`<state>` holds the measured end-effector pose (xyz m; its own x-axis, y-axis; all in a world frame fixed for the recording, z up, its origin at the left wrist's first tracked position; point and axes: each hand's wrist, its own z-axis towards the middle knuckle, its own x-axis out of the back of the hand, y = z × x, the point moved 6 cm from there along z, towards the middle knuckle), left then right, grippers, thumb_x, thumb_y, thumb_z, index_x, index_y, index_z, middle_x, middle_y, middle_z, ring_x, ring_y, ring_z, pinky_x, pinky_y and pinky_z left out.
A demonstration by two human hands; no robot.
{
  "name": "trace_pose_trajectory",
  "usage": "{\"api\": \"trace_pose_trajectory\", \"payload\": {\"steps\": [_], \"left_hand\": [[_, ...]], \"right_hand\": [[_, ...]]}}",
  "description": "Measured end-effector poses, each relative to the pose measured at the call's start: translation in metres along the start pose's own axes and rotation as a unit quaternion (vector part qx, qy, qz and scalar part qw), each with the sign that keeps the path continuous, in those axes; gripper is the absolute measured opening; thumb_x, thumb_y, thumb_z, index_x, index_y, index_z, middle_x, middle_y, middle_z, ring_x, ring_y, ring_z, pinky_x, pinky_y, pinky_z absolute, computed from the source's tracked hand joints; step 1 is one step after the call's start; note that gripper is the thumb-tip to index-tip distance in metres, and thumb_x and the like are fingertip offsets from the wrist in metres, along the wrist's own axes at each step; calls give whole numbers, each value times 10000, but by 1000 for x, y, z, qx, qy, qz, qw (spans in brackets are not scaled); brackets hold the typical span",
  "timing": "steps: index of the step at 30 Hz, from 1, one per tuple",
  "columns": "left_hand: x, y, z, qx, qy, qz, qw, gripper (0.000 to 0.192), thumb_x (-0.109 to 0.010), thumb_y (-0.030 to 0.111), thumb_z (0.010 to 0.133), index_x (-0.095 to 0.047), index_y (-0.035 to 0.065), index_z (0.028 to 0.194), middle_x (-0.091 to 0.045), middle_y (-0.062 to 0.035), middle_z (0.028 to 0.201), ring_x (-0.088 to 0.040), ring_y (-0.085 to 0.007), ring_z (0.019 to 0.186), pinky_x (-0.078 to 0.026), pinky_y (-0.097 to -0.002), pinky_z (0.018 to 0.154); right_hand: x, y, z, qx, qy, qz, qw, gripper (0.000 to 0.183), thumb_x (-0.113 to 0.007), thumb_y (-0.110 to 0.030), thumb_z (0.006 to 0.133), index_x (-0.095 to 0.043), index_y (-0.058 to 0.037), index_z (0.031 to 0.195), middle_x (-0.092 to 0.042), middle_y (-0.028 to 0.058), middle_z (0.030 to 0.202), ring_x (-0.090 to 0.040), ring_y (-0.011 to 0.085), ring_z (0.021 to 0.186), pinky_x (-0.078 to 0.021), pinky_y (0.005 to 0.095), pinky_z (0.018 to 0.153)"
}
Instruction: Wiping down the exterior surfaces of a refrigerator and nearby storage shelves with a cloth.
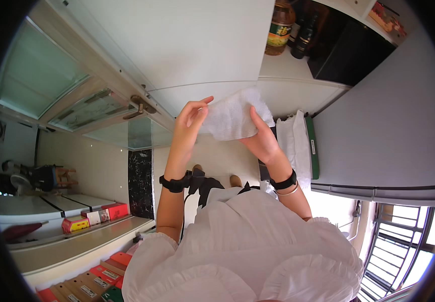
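Observation:
A thin white cloth [232,115] with frayed edges is spread between my two hands, in front of a white cabinet panel. My right hand [262,137] grips its right part, the thumb lying on top and the fingers underneath. At the cloth's upper left corner, my left hand [193,117] pinches the edge between thumb and fingers. Black bands are on both wrists.
A glass-paned door [100,102] with a handle stands at the left. An oil bottle [279,30] and a dark bottle [303,41] stand on a shelf. A grey refrigerator [383,113] is at the right, beside white bags [296,143]. Shoe boxes [89,283] lie lower left.

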<state>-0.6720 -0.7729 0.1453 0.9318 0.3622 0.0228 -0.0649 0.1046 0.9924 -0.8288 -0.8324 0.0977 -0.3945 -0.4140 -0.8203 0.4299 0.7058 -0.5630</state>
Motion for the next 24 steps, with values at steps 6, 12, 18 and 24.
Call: {"api": "trace_pose_trajectory", "payload": {"steps": [6, 12, 18, 24], "left_hand": [[-16, -96, -18, 154, -31, 4, 988, 241, -519, 297, 992, -602, 86, 1077, -629, -87, 1233, -591, -198, 1129, -428, -328, 938], [-32, -135, -35, 220, -112, 12, 969, 250, -512, 299, 997, -601, 87, 1096, -647, -63, 1184, -608, -191, 1082, -442, -334, 913], [-23, -152, -7, 246, -113, 16, 962, 285, -487, 326, 1000, -592, 82, 1105, -639, -84, 1197, -602, -190, 1107, -432, -336, 939], [-25, -153, 38, 261, -93, 29, 960, 349, -479, 390, 1002, -622, 85, 1094, -644, -75, 1170, -595, -183, 1102, -428, -330, 945]], "right_hand": [[122, -33, -53, 93, 186, 15, 978, 507, -452, -429, 982, -465, -87, 1357, -522, 77, 1349, -495, 246, 1241, -402, 449, 1011], [178, -90, -50, 174, 294, 27, 940, 584, -432, -476, 966, -400, -104, 1414, -450, 94, 1416, -416, 278, 1312, -338, 498, 1066], [242, -180, 28, 297, 450, -309, 783, 669, -454, -547, 942, -414, -70, 1408, -446, 116, 1430, -401, 288, 1324, -296, 503, 1085], [231, -160, 103, 53, 334, -819, 465, 667, -509, -626, 887, -499, -196, 1397, -296, 214, 1532, -203, 478, 1409, -135, 622, 1124]]}}
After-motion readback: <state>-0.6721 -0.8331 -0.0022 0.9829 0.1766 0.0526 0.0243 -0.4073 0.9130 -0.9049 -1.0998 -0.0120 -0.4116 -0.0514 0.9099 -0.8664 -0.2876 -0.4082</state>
